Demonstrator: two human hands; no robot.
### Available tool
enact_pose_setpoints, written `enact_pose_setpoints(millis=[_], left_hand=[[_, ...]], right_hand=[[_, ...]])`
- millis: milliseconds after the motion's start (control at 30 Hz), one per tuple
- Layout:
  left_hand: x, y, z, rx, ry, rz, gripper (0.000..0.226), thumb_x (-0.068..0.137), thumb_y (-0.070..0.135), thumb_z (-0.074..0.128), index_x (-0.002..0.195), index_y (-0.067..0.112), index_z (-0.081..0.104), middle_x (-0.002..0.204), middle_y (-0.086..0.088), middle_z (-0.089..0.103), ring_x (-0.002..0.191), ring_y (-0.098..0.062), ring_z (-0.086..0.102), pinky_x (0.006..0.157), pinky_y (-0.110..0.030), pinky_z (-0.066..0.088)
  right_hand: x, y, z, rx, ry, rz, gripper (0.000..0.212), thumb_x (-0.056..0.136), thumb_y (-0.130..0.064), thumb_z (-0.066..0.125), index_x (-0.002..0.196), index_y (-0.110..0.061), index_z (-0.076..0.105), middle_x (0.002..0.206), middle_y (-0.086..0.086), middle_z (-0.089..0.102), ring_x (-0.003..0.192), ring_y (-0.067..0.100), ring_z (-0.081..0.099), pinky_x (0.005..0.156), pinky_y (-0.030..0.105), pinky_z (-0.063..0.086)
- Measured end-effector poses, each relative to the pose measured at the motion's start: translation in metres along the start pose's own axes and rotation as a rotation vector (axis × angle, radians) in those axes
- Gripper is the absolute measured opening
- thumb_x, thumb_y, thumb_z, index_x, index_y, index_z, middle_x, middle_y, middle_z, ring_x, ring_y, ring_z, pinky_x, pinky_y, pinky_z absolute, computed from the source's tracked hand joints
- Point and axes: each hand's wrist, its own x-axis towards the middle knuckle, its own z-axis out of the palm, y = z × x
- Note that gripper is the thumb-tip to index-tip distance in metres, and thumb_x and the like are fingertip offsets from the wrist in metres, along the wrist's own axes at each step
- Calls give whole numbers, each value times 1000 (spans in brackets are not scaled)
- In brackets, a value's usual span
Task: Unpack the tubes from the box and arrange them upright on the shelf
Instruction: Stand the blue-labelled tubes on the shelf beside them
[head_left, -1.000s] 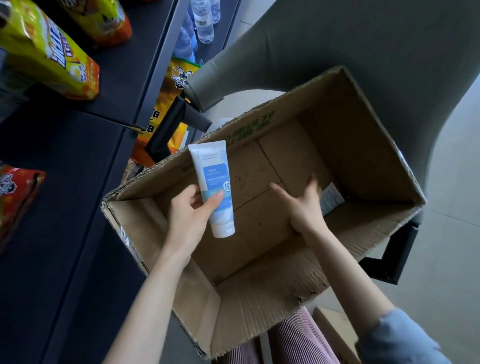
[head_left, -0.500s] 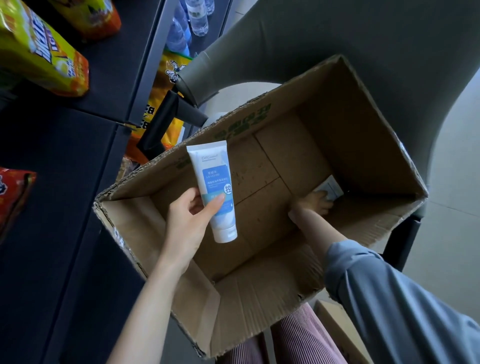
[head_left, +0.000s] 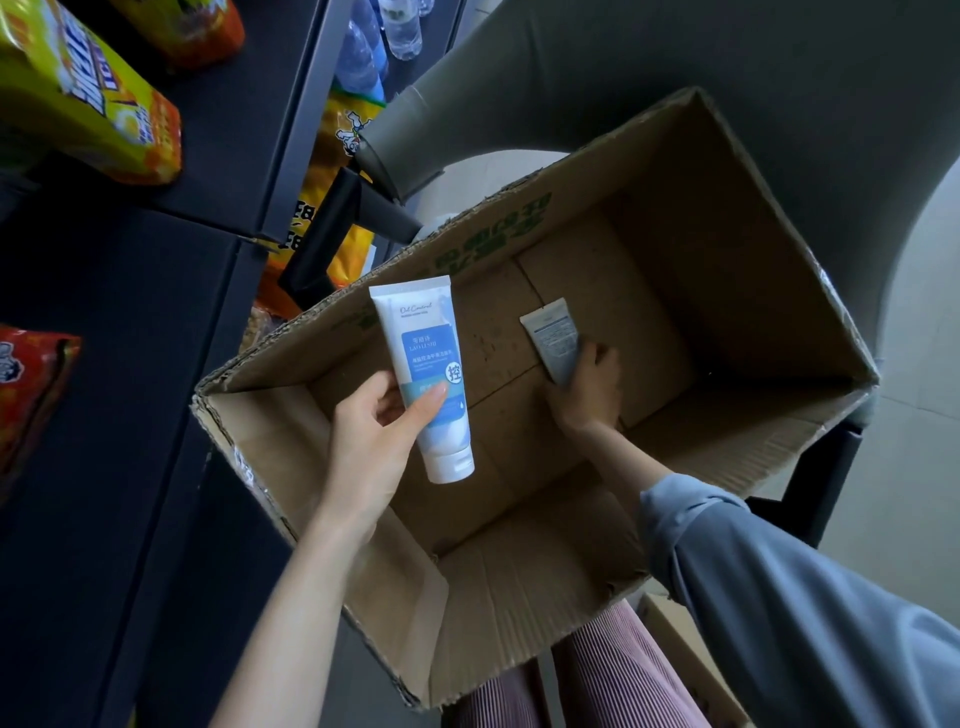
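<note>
Gripping a blue tube (head_left: 423, 358) with the cap down, the left hand (head_left: 371, 447) holds it over the open box (head_left: 737, 270). The thumb (head_left: 428, 402) lies across the label and the other fingers curl behind, so the flat end stands above them and the cap hangs below. Deep in the box, the right hand (head_left: 589, 392) closes its fingers around one end of a second tube (head_left: 550, 335), whose flat end sticks out beyond them. At left is the dark shelf (head_left: 130, 291) with snack bags (head_left: 88, 98).
</note>
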Motion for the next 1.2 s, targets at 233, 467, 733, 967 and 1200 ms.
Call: enact_pose_setpoints(millis=[233,467,733,967,1200], left_hand=[[-6,3,-6,-28,12,-9,30,68,40,68,95,28,63,94,14,72,93,-4,68,73,-19,56],[-17,11,-18,-77,37,-8,31,72,33,68,100,20,64,99,6,73,94,-9,69,76,-24,57],[-43,26,-32,-258,40,-32,36,73,31,67,106,16,66,99,1,74,87,-10,70,62,-17,53],[-73,47,-61,-296,85,34,35,73,29,65,105,15,66,95,3,75,79,-8,70,58,-17,52],[-119,75,-92,-322,141,136,24,79,23,63,101,15,66,91,4,74,80,-7,70,60,-19,53]], right_hand=[[16,-7,-9,-102,-118,-16,70,84,-23,68,141,-9,28,139,16,38,126,36,42,99,46,42],[6,-18,-14,155,-200,48,61,85,-26,68,134,-4,40,133,16,50,118,32,52,94,44,48],[-40,-38,-26,1197,-586,360,37,91,-21,58,118,4,52,94,14,65,70,19,71,53,27,54],[-75,-65,-48,1233,-900,101,40,83,-22,63,118,-4,55,111,16,66,90,21,69,68,34,57],[-122,-106,-83,1134,-979,-97,24,90,-19,56,111,-8,58,94,12,69,77,19,70,60,30,57]])
